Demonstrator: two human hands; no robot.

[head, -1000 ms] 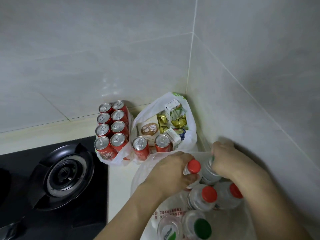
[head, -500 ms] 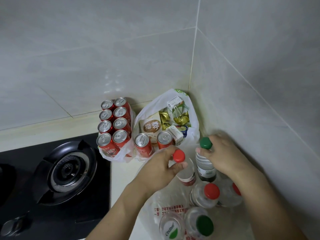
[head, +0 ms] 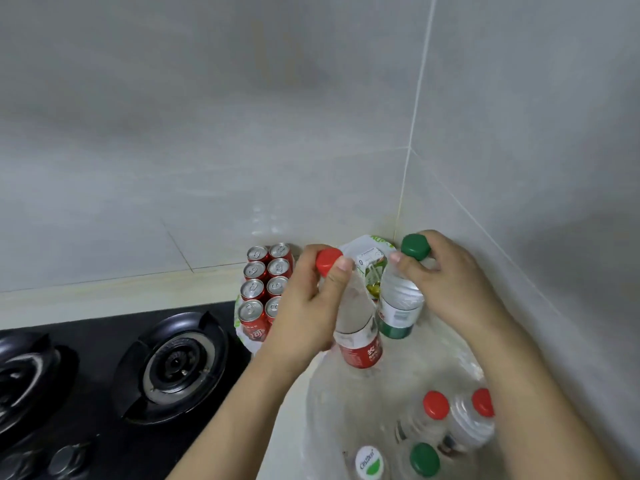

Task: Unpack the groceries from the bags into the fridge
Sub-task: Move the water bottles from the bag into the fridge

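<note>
**Two water bottles coming out of the bag, most groceries still to go**

The person is standing at a tiled corner of the worktop [head: 298,424], holding one bottle in each hand by the neck, just under the cap. The left hand [head: 304,306] is grasping the red-capped bottle [head: 356,327], and the right hand [head: 450,285] is grasping the green-capped bottle [head: 398,303]. Both bottles are hanging upright above the open clear plastic bag [head: 332,403], close beside each other.

Judging by what is lying around, the unpacking is only beginning. Inside the clear bag, several more bottles [head: 450,424] are standing, with red, green and white caps showing. Behind the hands, a white bag [head: 367,251] of cartons and snacks is sitting in the corner, mostly hidden. To its left, a block of red drink cans [head: 266,285] is waiting beside the black gas hob [head: 173,365].

The fridge is not in view, so nothing can be said of what is already stored. The two held bottles probably need carrying there next, and the rest is left to follow.
</note>
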